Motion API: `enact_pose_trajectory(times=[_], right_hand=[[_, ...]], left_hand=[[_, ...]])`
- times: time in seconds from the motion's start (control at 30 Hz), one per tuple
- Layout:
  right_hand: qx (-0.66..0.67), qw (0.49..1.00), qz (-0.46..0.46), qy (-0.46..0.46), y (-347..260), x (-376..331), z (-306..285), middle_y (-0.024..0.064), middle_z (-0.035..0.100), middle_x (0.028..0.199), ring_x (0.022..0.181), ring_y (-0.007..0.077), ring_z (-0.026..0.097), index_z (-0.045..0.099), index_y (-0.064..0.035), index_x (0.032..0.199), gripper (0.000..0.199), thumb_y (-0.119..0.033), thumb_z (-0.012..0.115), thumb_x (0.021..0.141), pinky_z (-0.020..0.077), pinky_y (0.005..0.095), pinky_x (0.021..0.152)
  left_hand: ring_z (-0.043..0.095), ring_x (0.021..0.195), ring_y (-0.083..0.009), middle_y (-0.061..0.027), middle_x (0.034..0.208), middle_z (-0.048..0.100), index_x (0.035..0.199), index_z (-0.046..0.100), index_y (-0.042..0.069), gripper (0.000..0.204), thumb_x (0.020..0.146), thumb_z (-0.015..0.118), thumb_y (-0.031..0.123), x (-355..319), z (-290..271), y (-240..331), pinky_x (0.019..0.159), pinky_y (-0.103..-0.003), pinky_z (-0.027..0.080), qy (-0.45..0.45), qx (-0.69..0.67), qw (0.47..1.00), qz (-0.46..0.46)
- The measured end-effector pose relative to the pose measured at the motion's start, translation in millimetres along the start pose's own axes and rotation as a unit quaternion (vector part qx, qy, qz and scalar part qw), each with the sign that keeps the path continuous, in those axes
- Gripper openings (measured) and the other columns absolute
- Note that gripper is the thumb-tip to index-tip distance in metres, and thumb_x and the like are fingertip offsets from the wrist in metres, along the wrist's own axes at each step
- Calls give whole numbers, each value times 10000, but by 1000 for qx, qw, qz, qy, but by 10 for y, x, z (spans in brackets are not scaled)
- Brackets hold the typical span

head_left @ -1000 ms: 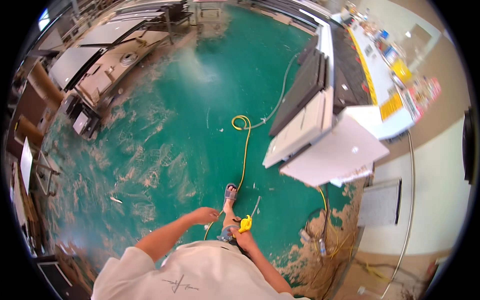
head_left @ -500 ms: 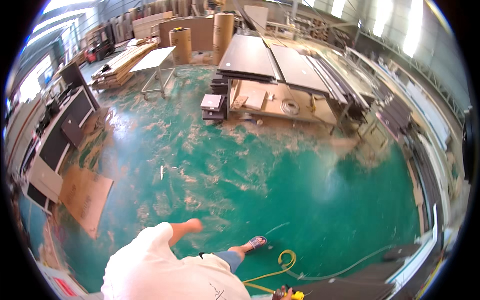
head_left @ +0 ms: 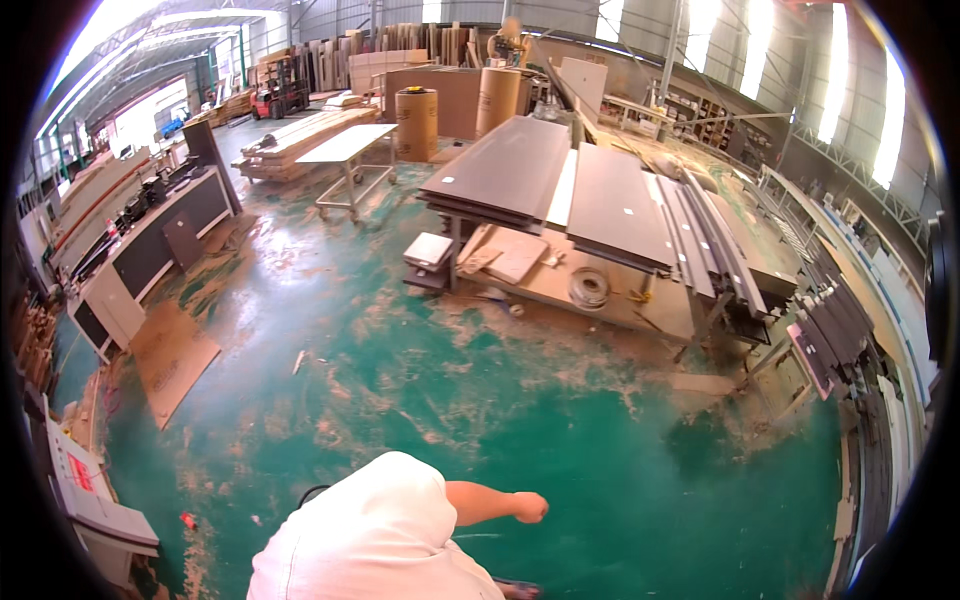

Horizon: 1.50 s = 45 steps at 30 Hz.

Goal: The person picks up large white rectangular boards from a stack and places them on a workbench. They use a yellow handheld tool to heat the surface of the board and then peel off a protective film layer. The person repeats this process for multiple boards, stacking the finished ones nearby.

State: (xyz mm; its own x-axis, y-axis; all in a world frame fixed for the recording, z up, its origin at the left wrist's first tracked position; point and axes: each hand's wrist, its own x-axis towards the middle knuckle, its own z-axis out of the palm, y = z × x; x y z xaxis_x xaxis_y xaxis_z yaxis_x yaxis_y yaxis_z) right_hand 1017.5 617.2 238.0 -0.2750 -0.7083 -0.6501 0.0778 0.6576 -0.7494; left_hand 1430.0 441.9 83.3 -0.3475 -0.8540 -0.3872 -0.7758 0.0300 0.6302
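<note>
My left hand (head_left: pixel 531 507) is stretched forward over the green floor. Its fingers are curled into a loose fist, and nothing shows in them. The bare forearm comes out of a white short sleeve (head_left: pixel 405 490). Part of one foot in a sandal (head_left: pixel 518 588) shows at the lower edge, below that hand. My right hand is out of the picture, so what it holds cannot be seen.
Ahead stands a worktable stacked with dark panels (head_left: pixel 505 170), a cable coil (head_left: pixel 588 288) on its lower shelf. A white-topped trolley (head_left: pixel 348 143) and timber stack (head_left: pixel 300 145) lie beyond. Cardboard (head_left: pixel 172 365) lies left, a grey cabinet (head_left: pixel 100 510) near left. Dust covers parts of the floor (head_left: pixel 400 340).
The view has lifted and shifted; my left arm now reaches farther right in it. My right hand, holding a yellow-ended tool with a yellow hose, has left the picture.
</note>
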Motion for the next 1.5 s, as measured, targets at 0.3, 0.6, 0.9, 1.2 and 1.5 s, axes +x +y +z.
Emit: enact_pose_trajectory(times=[0.3,0.6,0.9,1.2,1.5], right_hand=[[-168,980,-88,-52,-1917,2242,-2618,106,666,1139,972,261,641,528,-117,1425,510,-292,666,966,539,411,834],[-265,955,-89,-97,-3175,4439,-4731,106,663,1172,997,242,632,532,-99,1468,538,-242,662,966,514,385,877],[-144,985,-73,-61,-3953,5649,-6372,9,616,863,721,164,534,604,-68,1354,450,-203,675,930,450,362,609],[309,950,-39,5,-5397,7823,-7293,-8,635,1204,1064,143,573,566,-84,1434,626,-235,813,879,484,295,920],[527,845,-77,-41,-7939,10281,-10540,217,580,1383,485,100,379,486,-98,1444,597,-552,448,1058,345,242,423]], left_hand=[[713,861,-420,-245,948,733,889,751,30,313,872,524,245,2816,301,1404,784,-534,567,89,69,994,12],[622,691,-141,8,820,744,898,789,201,255,928,585,351,4268,838,2008,641,-370,518,-283,-66,883,-369],[746,831,-273,-102,849,767,869,800,117,217,771,678,267,9078,869,4766,778,-417,579,-112,-61,960,-250],[742,840,-221,-88,930,777,1069,768,107,273,855,690,258,13061,925,9032,774,-368,576,-121,-34,992,-6],[725,814,-186,-52,973,767,1090,756,87,239,948,648,247,14994,1694,10337,720,-320,596,-259,-77,944,-189]])
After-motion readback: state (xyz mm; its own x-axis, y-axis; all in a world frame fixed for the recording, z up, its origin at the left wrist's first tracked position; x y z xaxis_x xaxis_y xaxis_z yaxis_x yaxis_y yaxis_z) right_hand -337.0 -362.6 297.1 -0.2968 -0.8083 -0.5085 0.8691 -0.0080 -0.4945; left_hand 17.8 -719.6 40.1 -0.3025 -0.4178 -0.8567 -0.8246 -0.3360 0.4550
